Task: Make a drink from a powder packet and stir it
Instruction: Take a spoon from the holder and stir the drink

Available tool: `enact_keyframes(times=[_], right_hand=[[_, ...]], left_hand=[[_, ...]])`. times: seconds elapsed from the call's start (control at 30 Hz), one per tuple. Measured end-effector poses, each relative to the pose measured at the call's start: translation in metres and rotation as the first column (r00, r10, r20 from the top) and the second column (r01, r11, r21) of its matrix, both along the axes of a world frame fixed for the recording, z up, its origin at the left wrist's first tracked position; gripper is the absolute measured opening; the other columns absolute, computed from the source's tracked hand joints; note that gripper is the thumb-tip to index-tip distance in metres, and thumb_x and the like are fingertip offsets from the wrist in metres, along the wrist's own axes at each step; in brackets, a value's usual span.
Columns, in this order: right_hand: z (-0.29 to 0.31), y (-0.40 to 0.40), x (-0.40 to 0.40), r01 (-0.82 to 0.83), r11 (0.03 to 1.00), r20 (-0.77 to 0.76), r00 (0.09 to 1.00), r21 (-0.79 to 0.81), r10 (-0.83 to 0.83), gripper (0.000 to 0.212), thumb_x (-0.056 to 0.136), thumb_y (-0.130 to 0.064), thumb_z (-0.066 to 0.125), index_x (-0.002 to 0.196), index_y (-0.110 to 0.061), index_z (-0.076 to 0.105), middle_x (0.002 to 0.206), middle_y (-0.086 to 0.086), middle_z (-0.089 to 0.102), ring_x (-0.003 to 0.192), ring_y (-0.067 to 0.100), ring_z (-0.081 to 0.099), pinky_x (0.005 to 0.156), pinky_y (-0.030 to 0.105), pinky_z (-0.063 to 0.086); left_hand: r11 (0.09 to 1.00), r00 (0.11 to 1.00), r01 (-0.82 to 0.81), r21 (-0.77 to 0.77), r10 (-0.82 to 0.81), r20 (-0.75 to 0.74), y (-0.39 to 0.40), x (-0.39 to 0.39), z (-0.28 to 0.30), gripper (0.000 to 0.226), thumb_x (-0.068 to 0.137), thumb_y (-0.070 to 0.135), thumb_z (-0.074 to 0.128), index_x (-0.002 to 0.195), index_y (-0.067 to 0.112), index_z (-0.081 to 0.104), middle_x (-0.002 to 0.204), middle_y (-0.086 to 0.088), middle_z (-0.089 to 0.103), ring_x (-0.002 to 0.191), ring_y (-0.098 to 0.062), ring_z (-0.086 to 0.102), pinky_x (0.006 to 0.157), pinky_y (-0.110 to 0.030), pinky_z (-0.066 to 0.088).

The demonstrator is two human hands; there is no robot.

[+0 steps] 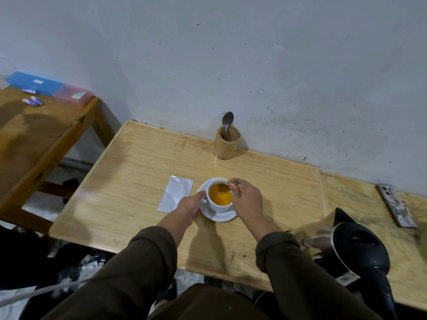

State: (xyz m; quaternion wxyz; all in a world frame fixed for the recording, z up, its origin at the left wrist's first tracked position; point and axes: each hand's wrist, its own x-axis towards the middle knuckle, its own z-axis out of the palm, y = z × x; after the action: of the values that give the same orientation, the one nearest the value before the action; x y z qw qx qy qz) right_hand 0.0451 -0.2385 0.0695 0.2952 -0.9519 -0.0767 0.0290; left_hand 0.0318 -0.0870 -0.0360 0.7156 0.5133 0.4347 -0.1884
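Sitting on the light wooden table (143,172) from biggest down: a steel kettle (353,248) at the right edge, a bamboo holder (225,144) by the wall, a silver packet (176,192) just left of the saucer (219,215). White cup (218,196) on it holds orange drink. Left hand (188,206) pinches the saucer rim, right hand (246,197) has fingers closed on a spoon (227,187) dipped in the cup.

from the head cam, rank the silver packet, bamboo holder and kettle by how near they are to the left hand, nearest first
1. silver packet, flat on the table just left of the left hand
2. bamboo holder, back by the wall
3. kettle, at the table's right, near edge
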Motion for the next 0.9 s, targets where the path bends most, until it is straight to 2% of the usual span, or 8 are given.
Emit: enact_keyframes(times=[0.1,0.27,0.37,0.47,0.53,0.7,0.83,0.9], right_hand=[[0.000,0.002,-0.002,-0.016,0.997,-0.058,0.998,0.073,0.021,0.025,0.095,-0.021,0.049,0.101,-0.011,0.070,0.107,0.006,0.072,0.097,0.023,0.065,0.086,0.032,0.049],[0.004,0.002,-0.001,-0.051,0.995,-0.110,0.992,0.091,0.061,0.025,0.095,-0.023,0.049,0.097,-0.006,0.067,0.093,0.011,0.071,0.087,0.024,0.063,0.072,0.029,0.044],[0.003,0.001,0.002,-0.050,0.999,-0.065,0.997,-0.005,0.049,0.026,0.096,-0.024,0.045,0.102,-0.006,0.063,0.098,0.011,0.067,0.089,0.025,0.061,0.070,0.027,0.040],[0.001,-0.001,0.003,-0.015,0.999,-0.004,1.000,-0.047,0.015,0.029,0.097,-0.023,0.043,0.112,-0.011,0.065,0.109,0.008,0.068,0.098,0.025,0.062,0.078,0.030,0.045],[-0.001,0.000,0.003,-0.028,1.000,0.002,1.000,-0.010,0.028,0.027,0.097,-0.022,0.044,0.108,-0.013,0.068,0.110,0.006,0.070,0.098,0.024,0.063,0.083,0.033,0.047],[-0.001,0.003,-0.001,-0.036,0.993,-0.099,0.994,0.115,0.048,0.021,0.093,-0.021,0.052,0.099,-0.014,0.071,0.105,0.005,0.073,0.096,0.023,0.064,0.087,0.035,0.050],[0.002,0.002,-0.004,0.023,0.967,-0.220,0.975,0.255,0.034,0.018,0.089,-0.024,0.060,0.091,-0.012,0.073,0.089,0.009,0.075,0.083,0.024,0.069,0.083,0.041,0.055],[0.005,0.001,-0.005,0.041,0.953,-0.272,0.961,0.299,0.044,0.017,0.087,-0.025,0.063,0.086,-0.011,0.073,0.082,0.009,0.075,0.079,0.024,0.070,0.082,0.044,0.055]], left_hand=[[1.000,1.000,-0.002,0.006,0.002,0.000,0.000,0.000,-0.001,0.060,0.082,0.044,0.067,0.127,0.004,0.060,0.126,-0.015,0.064,0.113,-0.029,0.063,0.091,-0.035,0.055],[1.000,1.000,0.010,0.014,-0.010,-0.004,0.000,0.000,-0.001,0.061,0.082,0.044,0.067,0.127,0.003,0.060,0.124,-0.016,0.065,0.112,-0.029,0.064,0.092,-0.036,0.055],[1.000,1.000,0.013,0.018,-0.013,-0.006,0.000,-0.001,0.003,0.058,0.083,0.043,0.066,0.125,0.003,0.060,0.125,-0.016,0.064,0.111,-0.028,0.064,0.092,-0.036,0.055],[1.000,1.000,0.008,0.009,-0.008,0.001,-0.001,-0.002,0.006,0.047,0.084,0.039,0.066,0.116,0.004,0.062,0.126,-0.017,0.064,0.108,-0.028,0.063,0.091,-0.035,0.053],[1.000,1.000,0.002,0.002,-0.002,0.006,-0.001,-0.002,0.007,0.041,0.085,0.038,0.065,0.111,0.005,0.063,0.126,-0.017,0.064,0.104,-0.027,0.062,0.091,-0.035,0.053],[1.000,1.000,0.007,-0.004,-0.007,0.003,-0.001,-0.002,0.008,0.053,0.086,0.040,0.065,0.124,0.003,0.061,0.126,-0.017,0.064,0.114,-0.029,0.063,0.098,-0.036,0.053],[1.000,1.000,0.021,-0.009,-0.021,0.010,-0.003,-0.003,0.012,0.057,0.087,0.040,0.064,0.127,0.000,0.059,0.127,-0.018,0.064,0.107,-0.027,0.063,0.091,-0.034,0.053],[1.000,1.000,0.029,-0.002,-0.029,0.006,-0.002,-0.003,0.013,0.058,0.087,0.041,0.064,0.128,0.000,0.059,0.126,-0.018,0.064,0.108,-0.027,0.064,0.093,-0.034,0.053]])
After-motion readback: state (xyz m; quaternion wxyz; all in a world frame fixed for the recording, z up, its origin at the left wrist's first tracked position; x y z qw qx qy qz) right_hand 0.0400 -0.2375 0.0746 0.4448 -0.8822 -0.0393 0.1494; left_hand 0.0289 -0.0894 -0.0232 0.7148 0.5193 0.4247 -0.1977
